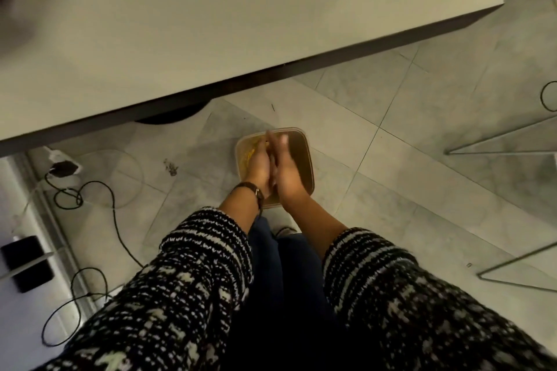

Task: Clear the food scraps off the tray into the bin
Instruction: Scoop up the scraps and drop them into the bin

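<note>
A square brown bin point(305, 147) with a clear rim stands on the tiled floor just past the table's edge. Yellow food scraps point(249, 157) lie in its left side. My left hand point(258, 166), with a watch on its wrist, and my right hand point(290, 173) are pressed palm to palm right above the bin. Their fingers are stretched out and blurred. I see nothing held between them. No tray is in view.
A white table point(241, 24) with a dark edge fills the upper part of the view. Black cables point(114, 220), a plug adapter point(61, 167) and a black box point(27, 262) lie at the left. Glass panels point(512, 141) stand at the right. Dark crumbs point(171, 166) lie on the floor.
</note>
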The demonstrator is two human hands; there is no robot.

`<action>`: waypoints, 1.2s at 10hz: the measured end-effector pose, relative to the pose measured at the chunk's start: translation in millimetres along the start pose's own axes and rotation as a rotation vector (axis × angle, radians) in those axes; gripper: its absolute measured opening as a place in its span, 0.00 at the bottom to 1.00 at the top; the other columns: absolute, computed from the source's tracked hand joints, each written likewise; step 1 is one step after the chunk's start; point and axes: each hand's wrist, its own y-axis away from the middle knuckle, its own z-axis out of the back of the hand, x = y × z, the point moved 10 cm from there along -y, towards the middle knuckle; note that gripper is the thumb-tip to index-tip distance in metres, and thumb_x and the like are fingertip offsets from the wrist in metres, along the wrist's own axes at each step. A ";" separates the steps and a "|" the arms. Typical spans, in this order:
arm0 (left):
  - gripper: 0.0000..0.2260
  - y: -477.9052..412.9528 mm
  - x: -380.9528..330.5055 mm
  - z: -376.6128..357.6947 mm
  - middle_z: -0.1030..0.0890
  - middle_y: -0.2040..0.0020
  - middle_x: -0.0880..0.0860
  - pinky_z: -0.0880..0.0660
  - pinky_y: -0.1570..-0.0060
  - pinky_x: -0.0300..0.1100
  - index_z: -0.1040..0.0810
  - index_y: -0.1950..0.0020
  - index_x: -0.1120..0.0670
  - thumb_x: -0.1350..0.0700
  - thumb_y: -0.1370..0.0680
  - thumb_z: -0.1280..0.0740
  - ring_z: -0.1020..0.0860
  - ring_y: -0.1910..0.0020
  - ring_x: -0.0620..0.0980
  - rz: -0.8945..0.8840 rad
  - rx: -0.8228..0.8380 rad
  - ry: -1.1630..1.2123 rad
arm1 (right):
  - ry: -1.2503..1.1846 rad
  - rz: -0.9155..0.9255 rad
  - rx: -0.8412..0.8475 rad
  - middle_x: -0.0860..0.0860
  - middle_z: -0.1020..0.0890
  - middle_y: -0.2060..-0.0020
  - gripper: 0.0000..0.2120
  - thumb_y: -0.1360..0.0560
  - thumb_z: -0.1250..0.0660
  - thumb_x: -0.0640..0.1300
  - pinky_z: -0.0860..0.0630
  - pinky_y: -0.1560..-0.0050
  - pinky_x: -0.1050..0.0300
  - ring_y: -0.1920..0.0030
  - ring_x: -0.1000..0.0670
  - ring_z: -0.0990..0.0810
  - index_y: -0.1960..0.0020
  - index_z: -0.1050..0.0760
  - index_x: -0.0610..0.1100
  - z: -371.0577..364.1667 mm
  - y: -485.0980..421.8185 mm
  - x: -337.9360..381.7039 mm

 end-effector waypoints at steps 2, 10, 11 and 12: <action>0.20 22.3 -28.9 -22.7 0.36 0.26 0.51 0.42 0.28 0.49 0.36 0.28 0.49 0.46 0.19 0.47 0.38 0.28 0.50 -0.169 0.071 -0.071 | -0.094 -0.127 -0.106 0.45 0.44 0.24 0.41 0.28 0.56 0.73 0.48 0.25 0.42 0.24 0.45 0.45 0.24 0.48 0.51 18.4 -32.7 -41.4; 0.18 413.4 -197.8 100.8 0.25 0.35 0.51 0.35 0.36 0.52 0.31 0.31 0.51 0.48 0.19 0.47 0.25 0.40 0.50 -0.341 0.125 0.109 | 0.225 0.420 0.228 0.52 0.25 0.38 0.18 0.21 0.43 0.53 0.32 0.32 0.46 0.39 0.48 0.25 0.34 0.31 0.50 -73.9 398.0 209.4; 0.18 431.0 -230.5 141.4 0.24 0.35 0.51 0.37 0.33 0.52 0.31 0.30 0.52 0.50 0.18 0.48 0.25 0.39 0.52 -0.424 0.080 0.107 | 0.287 0.430 0.252 0.52 0.24 0.39 0.17 0.21 0.44 0.54 0.31 0.34 0.46 0.40 0.49 0.24 0.35 0.31 0.51 -121.5 399.2 223.2; 0.18 432.3 -263.8 195.0 0.24 0.35 0.52 0.36 0.33 0.53 0.32 0.30 0.52 0.50 0.18 0.48 0.25 0.38 0.52 -0.470 0.022 0.125 | 0.278 0.398 0.290 0.50 0.20 0.43 0.14 0.20 0.45 0.52 0.28 0.37 0.47 0.44 0.49 0.21 0.38 0.29 0.50 -171.5 389.2 228.7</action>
